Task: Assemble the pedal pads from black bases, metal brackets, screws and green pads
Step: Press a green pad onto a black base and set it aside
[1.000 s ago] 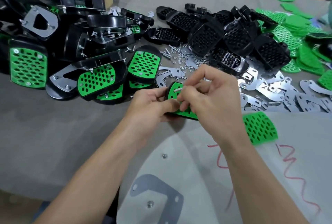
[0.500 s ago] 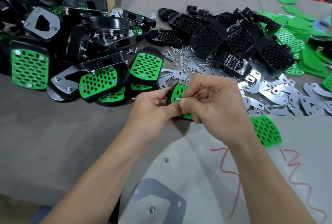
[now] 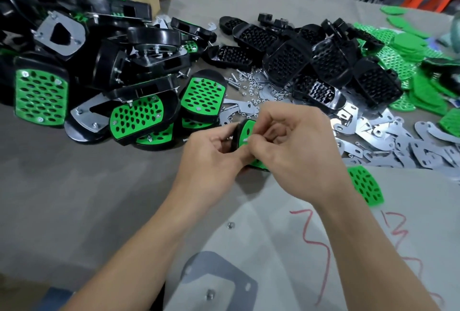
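At frame centre, my left hand (image 3: 211,153) grips the pedal pad (image 3: 245,127) by its black rim, likely stiff and light; my right hand (image 3: 296,146) pinches a tiny, easily dropped screw (image 3: 246,139).

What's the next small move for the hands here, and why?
Probably push the screw through a hole in the green pad. The right hand pinches the screw against the pad's face, while the left hand grips the black base. How deep it sits is hidden.
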Demonstrator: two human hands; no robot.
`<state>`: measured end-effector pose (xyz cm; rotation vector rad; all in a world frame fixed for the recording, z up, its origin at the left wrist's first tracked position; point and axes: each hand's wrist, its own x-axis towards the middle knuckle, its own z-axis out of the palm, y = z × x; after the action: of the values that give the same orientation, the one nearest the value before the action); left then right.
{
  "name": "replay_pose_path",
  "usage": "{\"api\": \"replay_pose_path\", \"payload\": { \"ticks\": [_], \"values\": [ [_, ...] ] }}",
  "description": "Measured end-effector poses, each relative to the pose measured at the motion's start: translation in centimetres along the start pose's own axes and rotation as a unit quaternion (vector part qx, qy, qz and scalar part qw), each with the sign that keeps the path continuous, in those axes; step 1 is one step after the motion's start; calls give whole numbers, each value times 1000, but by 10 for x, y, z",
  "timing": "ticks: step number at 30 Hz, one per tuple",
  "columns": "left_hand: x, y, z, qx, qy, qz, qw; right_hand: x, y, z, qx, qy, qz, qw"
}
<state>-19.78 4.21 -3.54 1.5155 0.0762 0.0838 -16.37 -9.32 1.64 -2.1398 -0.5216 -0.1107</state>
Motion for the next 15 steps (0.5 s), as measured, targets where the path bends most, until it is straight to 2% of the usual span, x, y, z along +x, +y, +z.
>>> {"api": "replay_pose_path", "payload": {
  "ticks": [5,9,15],
  "values": [
    [-1,-4,0,169,47,62,983,0,-6,-12,-22,-56,28,998],
    [-3,-3,-1,193,78,85,974,-5,-9,-6,-27,-31,37,998],
    [-7,-2,-3,165,58,101,979,-5,-14,-3,-41,-35,46,997]
  ]
}}
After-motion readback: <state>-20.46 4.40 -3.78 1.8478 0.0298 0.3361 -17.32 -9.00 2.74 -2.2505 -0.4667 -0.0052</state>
